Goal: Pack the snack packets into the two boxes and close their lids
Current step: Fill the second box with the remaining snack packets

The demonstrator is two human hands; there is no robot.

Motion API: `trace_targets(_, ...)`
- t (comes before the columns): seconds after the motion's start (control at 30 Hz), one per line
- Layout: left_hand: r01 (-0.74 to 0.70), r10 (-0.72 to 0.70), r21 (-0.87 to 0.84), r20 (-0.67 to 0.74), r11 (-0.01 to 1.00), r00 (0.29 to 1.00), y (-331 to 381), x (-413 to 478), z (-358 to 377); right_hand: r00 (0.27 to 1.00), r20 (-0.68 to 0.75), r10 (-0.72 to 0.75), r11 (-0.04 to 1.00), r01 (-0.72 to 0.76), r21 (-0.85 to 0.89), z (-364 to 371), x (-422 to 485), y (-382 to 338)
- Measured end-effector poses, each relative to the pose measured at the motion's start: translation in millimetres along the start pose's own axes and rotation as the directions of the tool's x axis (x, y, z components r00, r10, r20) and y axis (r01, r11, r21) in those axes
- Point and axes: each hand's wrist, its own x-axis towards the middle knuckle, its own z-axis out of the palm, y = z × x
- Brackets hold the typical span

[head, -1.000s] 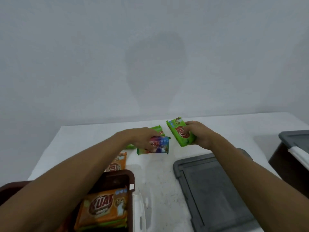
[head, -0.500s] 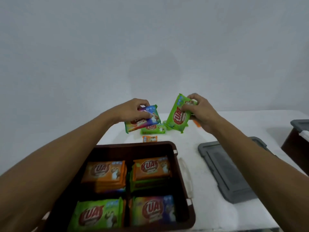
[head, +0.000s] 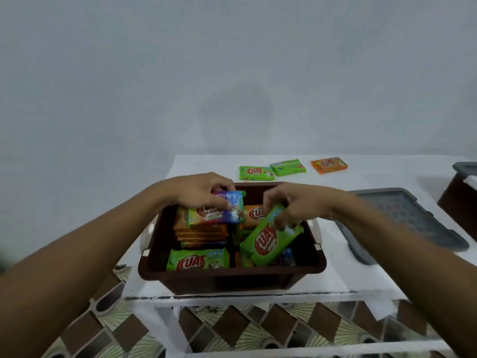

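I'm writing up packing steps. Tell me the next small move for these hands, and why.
Likely lower both packets flat and release. The left hand holds the blue-purple packet just above the orange stack; the right hand holds the green packet tilted over the near-right corner of the brown box.

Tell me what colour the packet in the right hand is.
The packet is bright green with a red logo; the head view shows it.
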Motion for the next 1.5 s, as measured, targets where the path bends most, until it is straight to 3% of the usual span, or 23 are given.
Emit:
trace_targets(0.1,0.006,-0.009,0.021,0.171,1.0,0.985,-2.9,-12.0,17.2,0.996,0.064,0.056,0.935,-0.03,-0.354,12.9,0.6,-5.5)
trace_targets(0.17,0.008,-0.047,0.162,0.24,0.987,0.97,-9.2,-18.0,30.8,0.993,0.079,0.089,0.834,-0.031,-0.551,21.5,2.7,-10.9)
trace_targets(0.23,-0.004,-0.063,0.276,0.233,0.961,0.97,-16.7,-25.0,41.6,0.983,0.13,0.133,0.772,-0.02,-0.635,30.8,3.6,-14.2)
trace_targets(0.37,-0.032,-0.026,0.315,0.178,0.948,0.984,-20.7,-36.5,52.9,0.977,0.158,0.144,0.661,0.024,-0.75,45.6,0.1,-10.0)
trace_targets(0.6,-0.044,-0.025,0.406,0.165,0.913,0.986,-12.9,-41.3,55.3,0.993,0.103,0.058,0.664,0.039,-0.747,52.1,-12.1,-11.0)
trace_targets(0.83,-0.029,-0.043,0.406,0.169,0.914,0.985,-7.2,-50.1,56.5,0.983,0.093,0.16,0.68,-0.041,-0.732,47.3,-6.7,-12.3)
trace_targets(1.3,-0.069,0.021,0.388,0.128,0.919,0.992,12.5,-25.3,69.0,0.946,0.173,0.273,0.662,-0.055,-0.747,24.7,-17.3,9.6)
trace_targets(1.4,-0.127,0.133,0.478,0.021,0.869,0.991,13.0,-17.8,63.9,0.975,0.123,0.187,0.687,-0.04,-0.725,23.6,-12.9,8.7)
trace_targets(1.5,-0.134,0.193,0.626,-0.026,0.768,0.981,15.6,-3.8,55.7,0.996,-0.094,-0.012,0.727,-0.055,-0.684,18.9,-3.2,11.0)
